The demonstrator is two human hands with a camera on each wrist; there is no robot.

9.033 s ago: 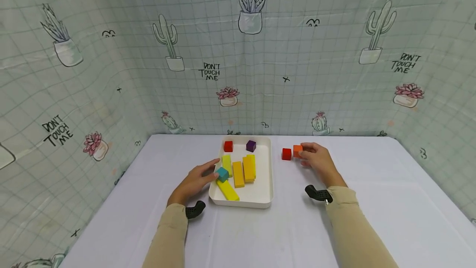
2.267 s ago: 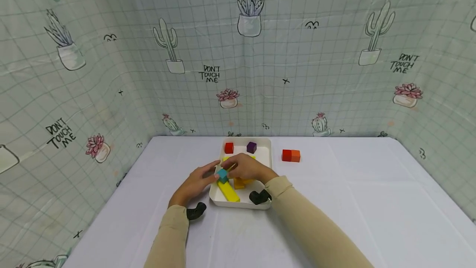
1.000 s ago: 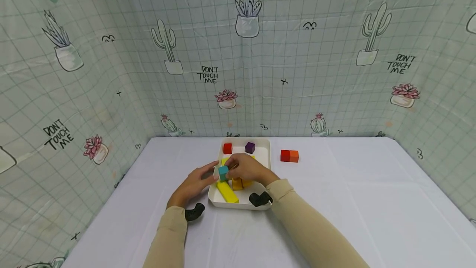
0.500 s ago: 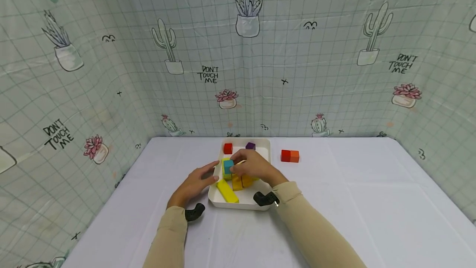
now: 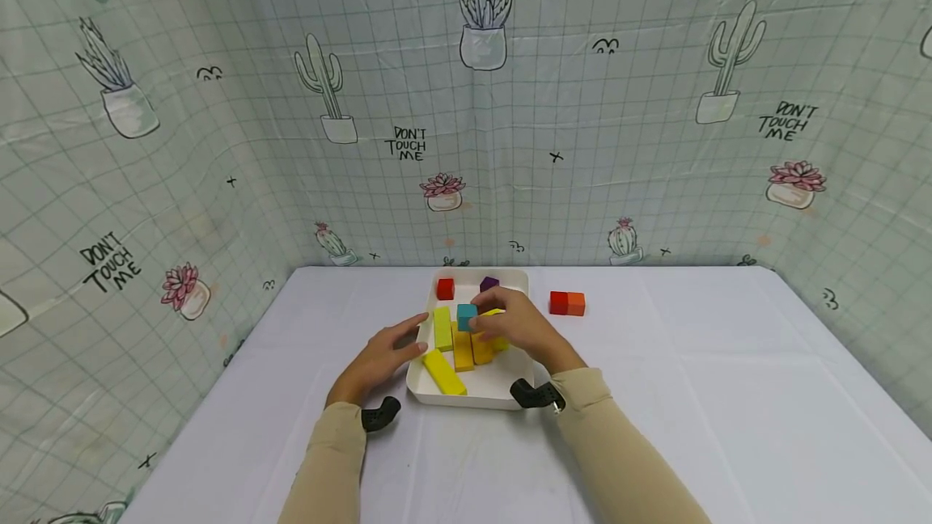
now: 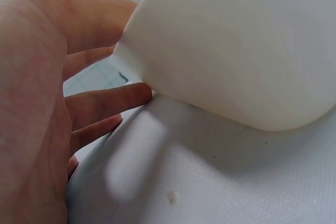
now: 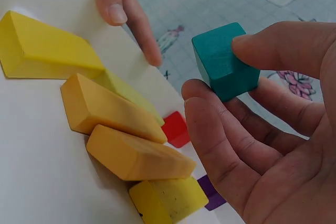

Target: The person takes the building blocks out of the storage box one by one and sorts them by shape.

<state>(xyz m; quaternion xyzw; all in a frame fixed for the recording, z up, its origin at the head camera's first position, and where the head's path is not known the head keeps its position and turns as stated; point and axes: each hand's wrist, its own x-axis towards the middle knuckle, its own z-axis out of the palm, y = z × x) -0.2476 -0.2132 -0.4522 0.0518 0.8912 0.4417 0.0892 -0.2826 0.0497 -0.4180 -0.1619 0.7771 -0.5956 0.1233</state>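
Note:
Between my right thumb and fingers I hold a teal cube (image 5: 467, 317); it shows close up in the right wrist view, where the teal cube (image 7: 226, 61) is clear of the other blocks. This right hand (image 5: 520, 326) is over the white tray (image 5: 502, 389). My left hand (image 5: 379, 358) is at the tray's left side, its fairly straight thumb and fingers touching the wall. In the tray lie a lime block (image 5: 442, 328), a yellow block (image 5: 445, 373), two orange-yellow blocks (image 5: 462, 350) and another yellow block (image 5: 498, 330), partly hidden by my right hand.
A red cube (image 5: 446, 289) and a purple cube (image 5: 489, 285) sit at the tray's far end. To the tray's right, on the white table (image 5: 692, 395), another red cube (image 5: 558, 303) touches an orange cube (image 5: 576, 304). A patterned cloth (image 5: 553, 103) hangs behind.
My right hand has gone from placing an orange cube beside the red one to the tray, taken the teal cube from its left side and carried it rightward. The left hand stays put.

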